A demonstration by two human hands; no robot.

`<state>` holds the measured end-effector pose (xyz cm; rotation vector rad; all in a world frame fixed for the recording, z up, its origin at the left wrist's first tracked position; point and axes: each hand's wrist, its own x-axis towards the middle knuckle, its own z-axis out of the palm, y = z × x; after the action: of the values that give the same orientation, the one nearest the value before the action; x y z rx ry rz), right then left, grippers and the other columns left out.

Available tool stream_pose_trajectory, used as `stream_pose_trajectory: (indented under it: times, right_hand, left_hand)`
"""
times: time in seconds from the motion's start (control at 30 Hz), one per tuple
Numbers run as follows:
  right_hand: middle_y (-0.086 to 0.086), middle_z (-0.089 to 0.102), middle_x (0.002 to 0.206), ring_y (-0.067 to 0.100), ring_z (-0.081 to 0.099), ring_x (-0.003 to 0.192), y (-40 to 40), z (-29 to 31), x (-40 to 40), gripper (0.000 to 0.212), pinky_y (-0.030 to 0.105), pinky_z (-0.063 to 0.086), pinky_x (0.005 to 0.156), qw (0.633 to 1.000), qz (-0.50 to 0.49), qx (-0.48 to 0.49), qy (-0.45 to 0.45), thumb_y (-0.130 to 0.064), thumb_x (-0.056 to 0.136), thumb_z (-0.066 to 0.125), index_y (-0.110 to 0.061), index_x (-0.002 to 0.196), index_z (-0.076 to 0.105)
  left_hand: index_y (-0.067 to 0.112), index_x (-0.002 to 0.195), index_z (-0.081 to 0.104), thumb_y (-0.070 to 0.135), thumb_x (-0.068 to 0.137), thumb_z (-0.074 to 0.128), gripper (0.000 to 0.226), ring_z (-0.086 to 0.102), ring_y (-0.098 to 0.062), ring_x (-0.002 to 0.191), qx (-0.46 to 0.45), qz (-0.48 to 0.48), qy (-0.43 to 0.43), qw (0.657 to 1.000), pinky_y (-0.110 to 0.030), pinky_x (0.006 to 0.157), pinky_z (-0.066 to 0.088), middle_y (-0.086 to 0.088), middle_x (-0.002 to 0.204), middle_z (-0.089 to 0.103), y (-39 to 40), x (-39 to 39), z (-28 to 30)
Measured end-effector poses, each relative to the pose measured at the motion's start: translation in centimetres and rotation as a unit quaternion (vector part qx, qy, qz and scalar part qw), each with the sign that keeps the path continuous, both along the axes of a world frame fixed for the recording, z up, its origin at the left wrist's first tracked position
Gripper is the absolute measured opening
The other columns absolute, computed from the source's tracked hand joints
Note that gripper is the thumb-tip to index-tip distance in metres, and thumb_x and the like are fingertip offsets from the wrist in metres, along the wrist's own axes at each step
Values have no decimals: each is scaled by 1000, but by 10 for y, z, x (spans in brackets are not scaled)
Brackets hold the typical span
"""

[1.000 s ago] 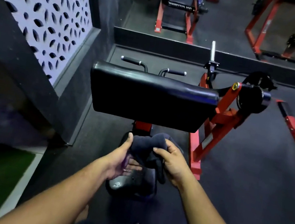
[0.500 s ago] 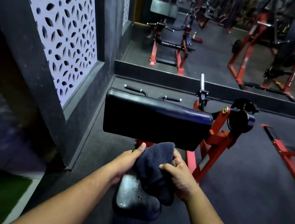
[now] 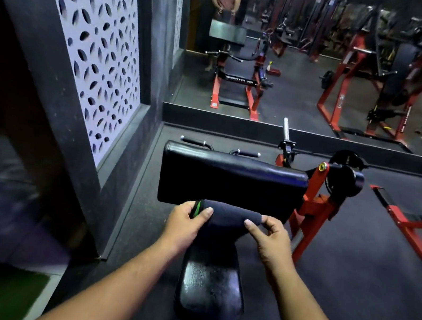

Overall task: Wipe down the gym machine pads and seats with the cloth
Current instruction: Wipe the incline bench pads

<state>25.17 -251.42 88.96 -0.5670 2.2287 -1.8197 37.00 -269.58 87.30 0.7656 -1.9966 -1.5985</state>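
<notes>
Head view shows us standing at the near end of a red-framed gym machine (image 3: pixel 314 205), both arms reaching forward. Our left hand (image 3: pixel 183 223) and right hand (image 3: pixel 270 238) each pinch one end of the dark cloth (image 3: pixel 228 218), thumb on top and fingers curled underneath, so both grips are closed on the cloth. The cloth is stretched between the two hands, and a green edge shows at its left end by the left thumb. Its far edge lies right at the lower near edge of the wide black arm pad (image 3: pixel 231 182); we cannot tell whether it presses against the pad or only overlaps it in the view. The rest of the cloth hangs down over the far end of the narrow black seat (image 3: pixel 210 291), which sits nearer to us and shows a dull, streaky shine on its surface.

Two handles (image 3: pixel 220 147) stick out beyond the far side of the pad. A white patterned panel (image 3: pixel 90 41) fills the left wall, and a mirror (image 3: pixel 331 68) on the far wall reflects the machine and a person standing behind it.
</notes>
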Motion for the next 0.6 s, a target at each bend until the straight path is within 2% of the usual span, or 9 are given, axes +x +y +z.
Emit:
stream_pose_trajectory:
  times: [0.07,0.1,0.2,0.23,0.3,0.37,0.47,0.53,0.6]
  right_hand:
    - [-5,70,103,-16,61,90,-1,-4,-1,16,8,46,87,999,-20,-1,26,-7,85,81,-17,89,69]
    - [-7,70,103,-13,62,90,-1,-8,-4,13,13,48,89,1000,-21,1,22,-11,86,81,-15,90,69]
    - [-7,69,80,2,62,75,-3,-15,-14,21,32,53,74,1000,-12,-1,28,-28,87,81,-17,83,63]
    - [-3,69,79,6,63,75,-2,-17,-19,27,37,54,73,1000,-20,-6,19,-38,85,80,-19,85,61]
    - [1,72,90,11,67,84,-1,-27,-34,37,43,56,79,999,-13,-24,-17,-49,78,78,-22,94,59]
    - [0,70,107,11,68,98,5,-40,-47,47,36,57,89,999,15,-14,-39,-42,76,82,-22,110,55]
    - [-7,62,121,8,63,113,21,-74,-72,65,30,51,99,992,84,73,-62,-22,80,85,-18,131,46]
    - [-4,63,124,14,62,117,30,-105,-82,65,35,51,101,984,104,124,-73,-21,81,85,-24,131,45]
    - [-4,66,117,17,66,111,37,-137,-93,60,38,55,95,977,96,160,-104,-24,79,86,-29,123,46]
  left_hand:
    - [22,85,71,71,77,61,50,64,-13,93,-96,57,-41,993,-37,87,49,11,97,69,-1,-3,-9]
    - [21,89,73,72,74,59,55,60,-12,103,-118,74,-31,990,-36,94,46,10,109,65,0,-3,-10]
    - [17,105,71,63,78,65,53,64,-8,106,-27,41,35,998,-40,102,51,6,113,68,11,-10,-8]
    - [20,108,67,61,79,68,50,67,-9,101,5,30,34,999,-43,98,54,5,107,72,17,-14,-11]
    - [25,114,57,50,79,76,48,68,-8,98,35,11,27,999,-37,95,56,4,106,72,28,-26,-14]
    - [25,126,46,27,80,81,58,67,-5,101,51,3,18,999,-27,94,54,1,113,67,38,-35,-23]
    - [17,136,42,-4,87,74,62,66,3,101,79,-2,-19,997,-18,93,51,-2,117,65,57,-53,-53]
    - [16,138,44,-2,89,73,59,64,4,102,85,24,-59,994,-14,92,50,3,117,65,67,-62,-75]
    - [18,138,46,7,90,75,57,63,-1,106,102,61,-98,988,-15,91,49,4,117,65,78,-71,-109]
